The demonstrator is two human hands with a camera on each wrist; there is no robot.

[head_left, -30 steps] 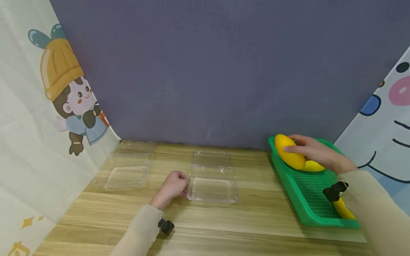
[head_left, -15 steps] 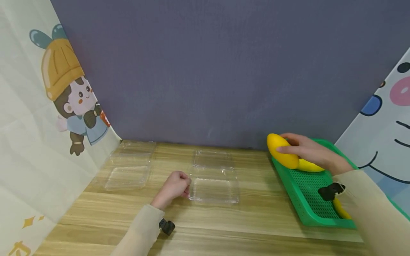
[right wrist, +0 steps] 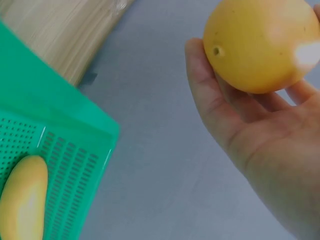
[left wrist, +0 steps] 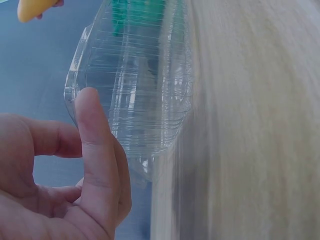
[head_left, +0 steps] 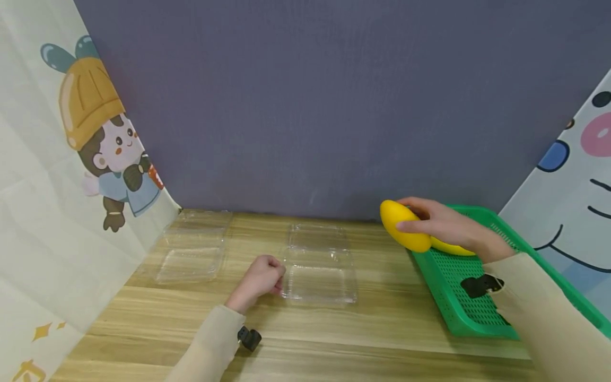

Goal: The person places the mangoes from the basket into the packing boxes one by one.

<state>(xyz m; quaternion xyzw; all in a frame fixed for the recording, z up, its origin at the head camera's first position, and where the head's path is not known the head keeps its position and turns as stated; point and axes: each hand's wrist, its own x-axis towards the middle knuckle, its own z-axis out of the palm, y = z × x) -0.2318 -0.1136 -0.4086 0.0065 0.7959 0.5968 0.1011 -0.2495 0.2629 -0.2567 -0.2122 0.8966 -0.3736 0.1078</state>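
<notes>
My right hand (head_left: 441,225) grips a yellow mango (head_left: 404,225), fingers on one side and thumb on the other, above the left rim of the green basket (head_left: 441,297). In the right wrist view the mango (right wrist: 262,45) shows its rounded, dimpled end. My left hand (head_left: 260,278) is at the left edge of an opened clear plastic clamshell box (head_left: 319,284). In the left wrist view the thumb and a finger of the left hand (left wrist: 75,165) pinch the rim of the clamshell box (left wrist: 135,90).
A second opened clear clamshell box (head_left: 188,262) lies farther left on the wooden table (head_left: 305,339). A yellow fruit (head_left: 451,248) is at the basket's back, partly hidden by my hand. Another elongated yellow fruit (right wrist: 24,200) lies inside. A grey wall (head_left: 305,106) stands behind.
My right hand has moved left with the mango, from over the basket's inside to just past its left rim. My left hand and the clamshell boxes have stayed in place.
</notes>
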